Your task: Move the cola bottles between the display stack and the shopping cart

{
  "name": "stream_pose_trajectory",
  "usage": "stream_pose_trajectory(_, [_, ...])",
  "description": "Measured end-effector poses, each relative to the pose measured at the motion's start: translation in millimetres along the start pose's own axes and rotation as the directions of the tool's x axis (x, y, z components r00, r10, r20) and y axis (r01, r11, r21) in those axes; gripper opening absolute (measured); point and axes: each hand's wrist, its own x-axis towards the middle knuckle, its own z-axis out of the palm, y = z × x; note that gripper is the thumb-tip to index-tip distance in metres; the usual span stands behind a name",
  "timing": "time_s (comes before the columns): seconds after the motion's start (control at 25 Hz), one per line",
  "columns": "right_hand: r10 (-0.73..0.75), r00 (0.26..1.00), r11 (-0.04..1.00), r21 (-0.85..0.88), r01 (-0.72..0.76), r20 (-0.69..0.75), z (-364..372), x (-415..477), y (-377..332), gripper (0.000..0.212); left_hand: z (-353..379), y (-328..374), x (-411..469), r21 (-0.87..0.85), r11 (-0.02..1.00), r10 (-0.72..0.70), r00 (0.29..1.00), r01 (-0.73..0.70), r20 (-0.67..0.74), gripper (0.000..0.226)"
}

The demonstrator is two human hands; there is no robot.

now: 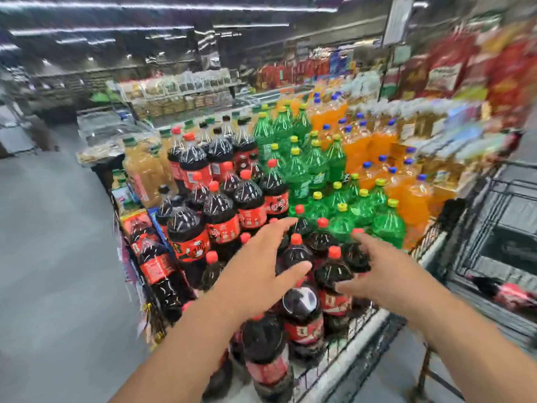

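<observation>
Bottles heavy, shoulders slick

Cola bottles [221, 212] stand packed in the stack at frame centre; one lies in the cart [504, 199] at right. Left grip [261, 267] and right grip [380, 276] hover spread over the red caps, released, holding nothing. Full bottles look heavy, stiff and slippery: likely best taken at the neck.

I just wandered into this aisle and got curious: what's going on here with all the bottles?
A person is reaching with both bare hands into a store display of cola bottles. The left hand and right hand are open with fingers spread, holding nothing yet. Green bottles and orange bottles stand behind. A shopping cart waits at the right, with what looks like one bottle lying in it.
</observation>
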Motion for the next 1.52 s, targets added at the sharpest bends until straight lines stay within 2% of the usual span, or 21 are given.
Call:
stream_pose_trajectory(0.12, [0.044, 0.997, 0.999, -0.023, -0.046, -0.055, -36.6, -19.8, 38.6, 0.103, 21.1, 46.5, 21.5, 0.005, 0.996, 0.088, 0.996, -0.088, 0.006, 0.071])
stream_pose_trajectory(0.36, [0.144, 0.976, 0.985, -0.067, -0.157, -0.165, -77.6, -60.8, 109.4, 0.103, 66.1, 127.5, 60.5, -0.015, 0.979, 0.202, 0.977, -0.201, 0.064, 0.073])
stream_pose_trajectory(0.64, [0.319, 0.917, 0.945, 0.007, -0.327, -0.240, -104.5, -78.3, 170.9, 0.105, 126.6, 179.7, 107.1, -0.019, 0.953, 0.302, 0.945, -0.302, 0.123, 0.070])
stream_pose_trajectory(1.0, [0.513, 0.814, 0.852, 0.049, -0.521, -0.270, -134.2, -30.5, 256.8, 0.104, 217.3, 206.1, 215.8, -0.124, 0.919, 0.394, 0.880, -0.374, 0.265, 0.071])
stream_pose_trajectory(1.28, [0.608, 0.740, 0.791, 0.136, -0.597, -0.289, -152.2, 35.5, 313.4, 0.104, 273.1, 214.9, 311.4, -0.163, 0.891, 0.452, 0.803, -0.423, 0.388, 0.071])
stream_pose_trajectory(1.52, [0.667, 0.691, 0.738, 0.122, -0.664, -0.277, -157.7, 72.4, 362.5, 0.101, 328.1, 218.7, 353.7, -0.199, 0.887, 0.458, 0.751, -0.416, 0.475, 0.071])
